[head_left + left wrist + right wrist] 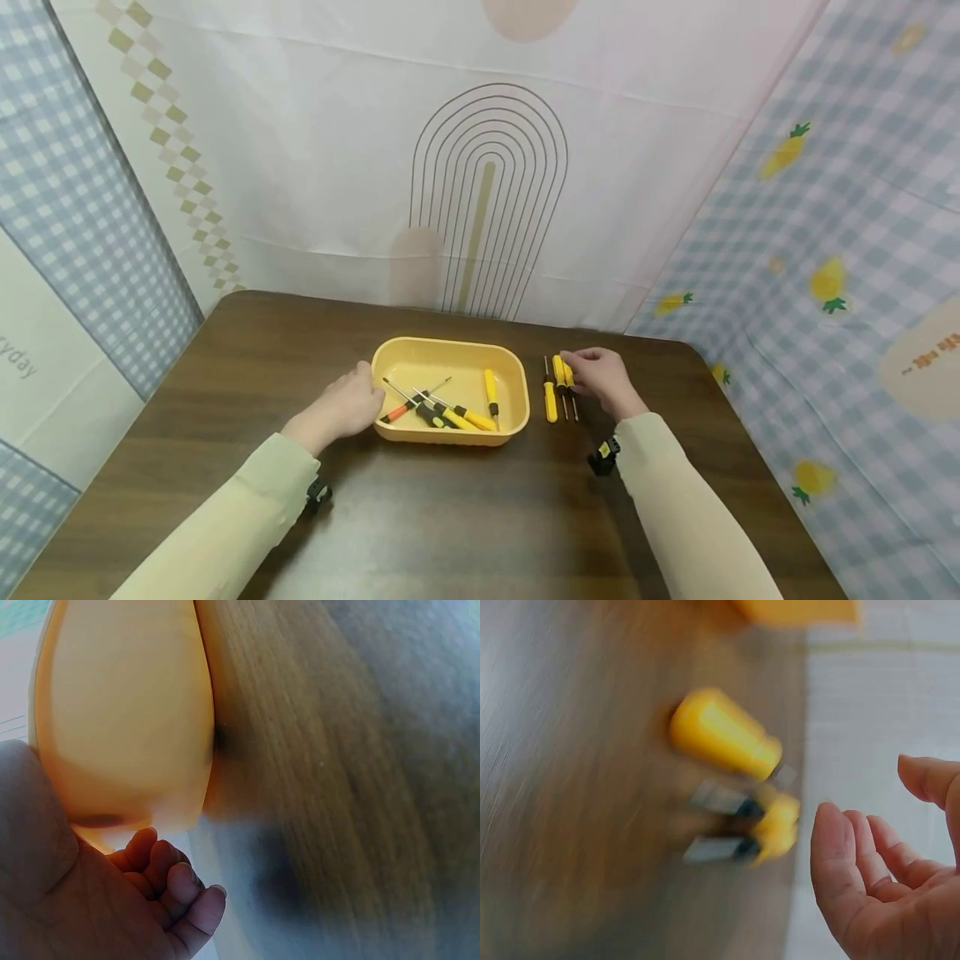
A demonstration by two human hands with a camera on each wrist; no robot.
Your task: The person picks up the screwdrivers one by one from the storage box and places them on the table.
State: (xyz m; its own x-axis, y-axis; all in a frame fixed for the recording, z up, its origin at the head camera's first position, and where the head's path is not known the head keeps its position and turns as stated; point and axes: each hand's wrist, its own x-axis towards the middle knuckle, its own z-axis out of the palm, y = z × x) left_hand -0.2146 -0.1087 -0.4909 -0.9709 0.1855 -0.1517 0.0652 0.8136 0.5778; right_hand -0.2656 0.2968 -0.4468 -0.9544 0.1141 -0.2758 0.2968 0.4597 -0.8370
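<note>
A yellow plastic basket (pixel 450 437) stands on the table with several screwdrivers lying crisscross inside, one with an orange handle (pixel 396 414). My left hand (pixel 348 404) grips its left end; in the left wrist view, curled fingers (pixel 184 881) meet the basket wall (pixel 127 712). To the right of the basket, three yellow-handled screwdrivers lie side by side. One handle (pixel 551 403) points toward me, while the other two handles (pixel 560 368) point away. Beside those two is my right hand (pixel 600 375). In the right wrist view its thumb and fingers (pixel 832 855) are apart, holding nothing.
The dark wooden table (pixel 450 517) ends at a white patterned cloth (pixel 337 167) behind. A blue checked cloth (pixel 847 358) hangs along the right side, another (pixel 82 125) on the left. Each wrist carries a small black camera (pixel 603 456).
</note>
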